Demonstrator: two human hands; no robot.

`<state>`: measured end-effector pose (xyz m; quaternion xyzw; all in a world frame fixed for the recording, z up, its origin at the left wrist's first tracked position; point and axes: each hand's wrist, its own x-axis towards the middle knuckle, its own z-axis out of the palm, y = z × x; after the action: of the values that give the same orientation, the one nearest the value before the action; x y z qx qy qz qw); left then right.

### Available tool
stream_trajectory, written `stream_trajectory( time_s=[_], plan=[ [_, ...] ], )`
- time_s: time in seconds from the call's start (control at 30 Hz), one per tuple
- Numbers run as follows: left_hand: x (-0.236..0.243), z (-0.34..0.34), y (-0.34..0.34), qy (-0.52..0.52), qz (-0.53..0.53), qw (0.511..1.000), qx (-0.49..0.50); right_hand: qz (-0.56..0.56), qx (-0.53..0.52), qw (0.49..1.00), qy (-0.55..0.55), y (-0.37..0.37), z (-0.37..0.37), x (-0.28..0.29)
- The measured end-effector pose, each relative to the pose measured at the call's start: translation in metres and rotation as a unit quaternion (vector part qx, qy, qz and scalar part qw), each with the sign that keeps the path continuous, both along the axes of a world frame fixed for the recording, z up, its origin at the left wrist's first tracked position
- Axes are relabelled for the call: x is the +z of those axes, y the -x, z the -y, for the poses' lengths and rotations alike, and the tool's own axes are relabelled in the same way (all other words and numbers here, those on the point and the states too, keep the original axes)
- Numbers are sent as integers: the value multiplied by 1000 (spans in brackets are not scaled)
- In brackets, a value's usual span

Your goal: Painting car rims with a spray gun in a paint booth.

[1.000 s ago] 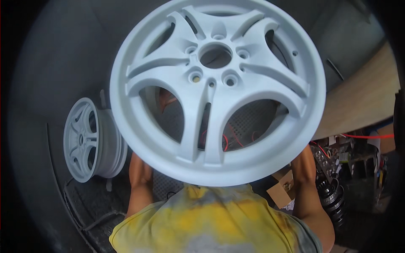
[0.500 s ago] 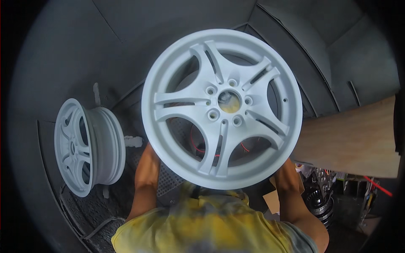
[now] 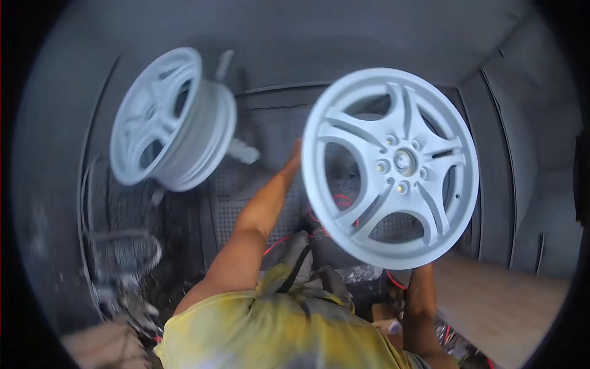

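A white car wheel rim (image 3: 344, 136) with split spokes, round bolt holes and a centre hole is held up in front of me, slightly tilted. At its left edge is my left hand (image 3: 297, 154), arm stretched forward, its fingers hidden behind the rim. My right hand (image 3: 423, 274) supports the lower right edge from below, and its fingers are covered too. To the left, a second white wheel rim (image 3: 196, 138) of the same pattern is on a stand with pale, coated arms (image 3: 244, 151), its face turned away to the left.
Dark grey walls (image 3: 344, 37) enclose the space. Below lies a perforated floor panel (image 3: 230, 212) with a red hose (image 3: 275, 245) across it. A wooden board (image 3: 498, 301) lies at the lower right. Cables and coated clutter (image 3: 129, 252) are at the left, near a cardboard piece (image 3: 104, 347).
The held rim has moved right and farther from me, turning as it went. My left arm reaches farther forward. The view has swung, so the second rim appears higher.
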<state>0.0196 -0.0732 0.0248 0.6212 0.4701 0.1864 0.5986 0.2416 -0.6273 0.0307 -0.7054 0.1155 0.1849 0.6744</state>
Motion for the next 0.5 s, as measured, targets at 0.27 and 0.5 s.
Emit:
stream_trajectory(
  time_s=[0.27,0.5],
  plan=[
    [-46,169,254,191,-82,977,-54,-74,410,837,355,92,14,-43],
    [-103,416,439,318,-292,897,-92,-162,653,683,284,236,29,-49]
  ],
)
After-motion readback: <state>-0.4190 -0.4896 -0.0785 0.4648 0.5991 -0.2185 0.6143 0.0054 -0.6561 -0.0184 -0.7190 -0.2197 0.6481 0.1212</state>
